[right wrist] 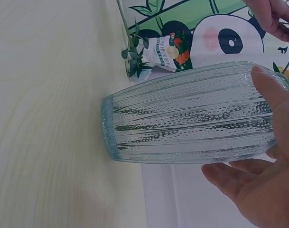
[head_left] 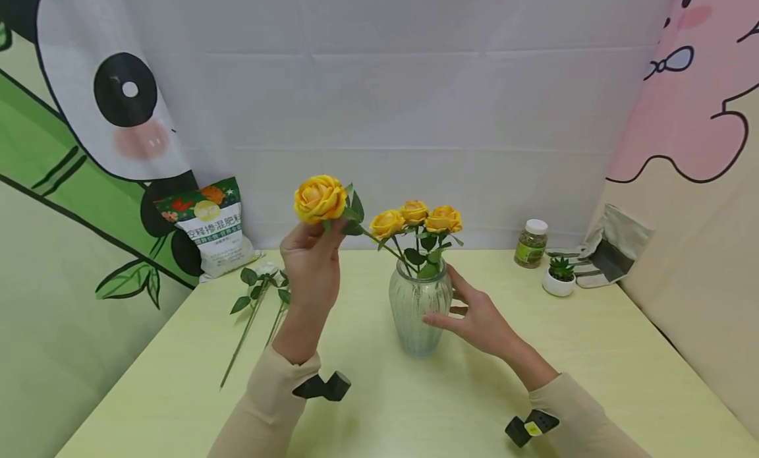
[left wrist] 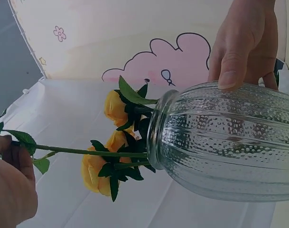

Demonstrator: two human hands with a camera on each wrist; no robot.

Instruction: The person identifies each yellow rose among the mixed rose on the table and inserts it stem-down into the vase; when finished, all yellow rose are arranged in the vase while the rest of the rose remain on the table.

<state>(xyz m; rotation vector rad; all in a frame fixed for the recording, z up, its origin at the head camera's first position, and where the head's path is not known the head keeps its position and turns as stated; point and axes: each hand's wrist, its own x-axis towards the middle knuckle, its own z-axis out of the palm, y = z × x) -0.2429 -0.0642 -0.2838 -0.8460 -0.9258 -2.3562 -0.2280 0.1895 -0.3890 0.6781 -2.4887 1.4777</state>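
My left hand [head_left: 313, 263] pinches a yellow rose [head_left: 320, 200] just below its bloom, left of and above a ribbed clear glass vase [head_left: 418, 313]. In the left wrist view, the green stem [left wrist: 87, 151] of that rose runs from the fingers to the vase mouth. Several other yellow roses [head_left: 415, 212] stand in the vase with dark green leaves. The right hand [head_left: 483, 316] holds the vase by its right side, thumb in front and fingers behind. Seen from the right wrist, the base of the vase [right wrist: 109, 128] is at the table surface.
White flowers with long stems [head_left: 243, 343] lie at the left, near a fertilizer bag [head_left: 215, 237] leaning on the backdrop. At the right stand a white-lidded jar [head_left: 530, 246], a small potted succulent [head_left: 559, 280] and a silver-grey pouch [head_left: 617, 244]. A white curtain [head_left: 379, 115] hangs behind the table.
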